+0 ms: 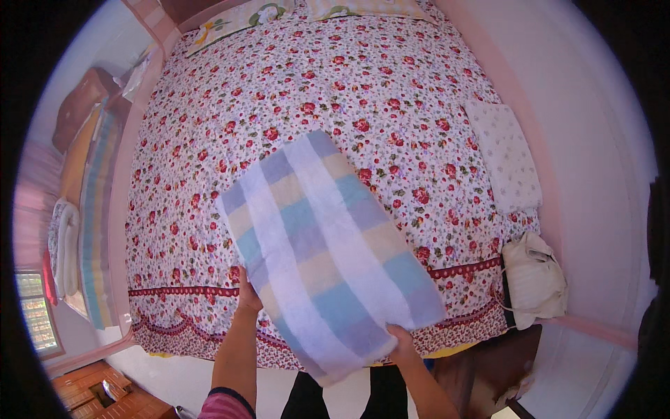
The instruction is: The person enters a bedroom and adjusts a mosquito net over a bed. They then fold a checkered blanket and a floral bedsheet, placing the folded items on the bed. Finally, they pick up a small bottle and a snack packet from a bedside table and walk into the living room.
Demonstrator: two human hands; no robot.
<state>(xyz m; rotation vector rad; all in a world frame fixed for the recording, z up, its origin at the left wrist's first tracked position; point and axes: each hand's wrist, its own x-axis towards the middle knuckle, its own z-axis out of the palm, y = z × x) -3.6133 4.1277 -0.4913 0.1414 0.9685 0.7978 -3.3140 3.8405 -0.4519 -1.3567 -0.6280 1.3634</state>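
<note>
A folded cloth (324,246) with blue, purple, beige and white checks lies at a slant between my two hands, over the near part of a bed. My left hand (249,294) grips its left edge, thumb up. Near its lower right corner, my right hand (400,340) holds the near edge, with the fingers hidden under the fabric. Beneath and beyond the cloth, a rose-patterned bedspread (314,84) covers the bed. Whether the cloth's far end touches the bedspread, I cannot tell.
Two pillows (238,23) lie at the bed's far end. At its right edge are a folded white patterned cloth (505,157) and a cream bag (536,277). Pink-edged netting (544,131) borders the bed. A brown wooden cabinet (99,393) stands at the lower left.
</note>
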